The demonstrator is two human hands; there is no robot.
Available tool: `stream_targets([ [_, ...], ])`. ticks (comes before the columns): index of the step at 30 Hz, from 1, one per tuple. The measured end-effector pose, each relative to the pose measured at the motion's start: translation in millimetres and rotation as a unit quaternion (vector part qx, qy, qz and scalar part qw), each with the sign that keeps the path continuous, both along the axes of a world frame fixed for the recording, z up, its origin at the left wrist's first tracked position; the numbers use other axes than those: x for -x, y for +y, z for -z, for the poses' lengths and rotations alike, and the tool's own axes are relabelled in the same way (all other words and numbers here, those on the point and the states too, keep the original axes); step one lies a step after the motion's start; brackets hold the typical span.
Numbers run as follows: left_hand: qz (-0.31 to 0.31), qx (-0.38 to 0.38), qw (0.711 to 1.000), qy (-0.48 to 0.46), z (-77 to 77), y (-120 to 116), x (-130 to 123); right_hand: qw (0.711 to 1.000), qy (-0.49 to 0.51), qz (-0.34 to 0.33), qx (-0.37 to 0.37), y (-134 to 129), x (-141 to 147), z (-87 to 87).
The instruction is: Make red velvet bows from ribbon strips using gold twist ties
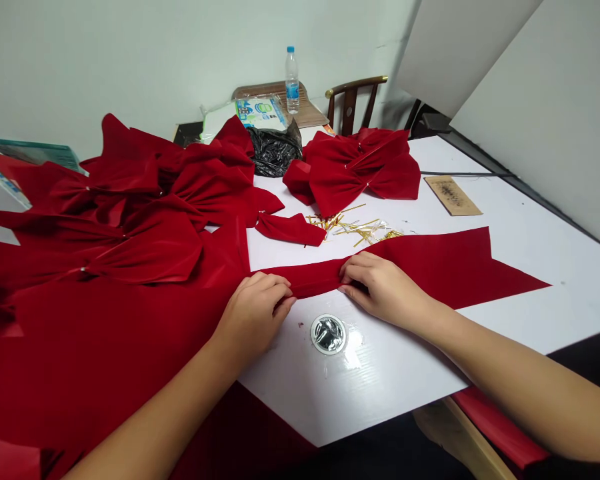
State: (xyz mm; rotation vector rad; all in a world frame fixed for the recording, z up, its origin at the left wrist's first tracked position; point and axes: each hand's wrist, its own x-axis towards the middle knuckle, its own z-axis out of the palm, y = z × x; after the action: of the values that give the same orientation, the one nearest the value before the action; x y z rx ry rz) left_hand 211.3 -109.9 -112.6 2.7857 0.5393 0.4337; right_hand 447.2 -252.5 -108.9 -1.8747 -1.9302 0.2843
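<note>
A long strip of red cloth (445, 267) lies across the white table (380, 373), its right end cut into a point. Between the hands the strip is folded narrow. My left hand (260, 307) grips the folded part with its fingers closed on it. To the right, my right hand (375, 283) pinches the same fold between thumb and fingers. Gathered red bows (145, 233) are heaped on the left, over more flat red cloth (105, 353). More bows (370, 167) lie behind the strip. Short gold ties (360, 230) are scattered just beyond the hands.
A round metal-rimmed cover (329, 334) is set in the tabletop near the hands. Farther back are a black plastic bag (275, 150), a water bottle (292, 83) and a wooden chair (350, 107). A brown card (453, 195) lies at the right.
</note>
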Motion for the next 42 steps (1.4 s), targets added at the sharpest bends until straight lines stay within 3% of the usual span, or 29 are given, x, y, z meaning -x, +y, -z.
stream_targets([
  [10, 0.011, 0.042, 0.999, -0.014, 2.9, 1.9, -0.3, 1.000, -0.014, 0.004, 0.001, -1.1, -0.3, -0.4],
  [27, 0.044, -0.002, 0.999, -0.026, 0.0, 3.7, -0.3, 1.000, 0.011, -0.005, -0.019, -0.4, -1.3, 0.1],
  [37, -0.020, 0.098, 0.993, -0.056, -3.0, 2.2, -1.2, 0.998, 0.057, 0.009, -0.020, 0.4, -8.2, 3.6],
  [42, -0.040, 0.068, 0.996, -0.033, -3.5, -0.8, -1.9, 0.998, 0.056, 0.041, -0.003, 2.2, -7.1, 2.0],
])
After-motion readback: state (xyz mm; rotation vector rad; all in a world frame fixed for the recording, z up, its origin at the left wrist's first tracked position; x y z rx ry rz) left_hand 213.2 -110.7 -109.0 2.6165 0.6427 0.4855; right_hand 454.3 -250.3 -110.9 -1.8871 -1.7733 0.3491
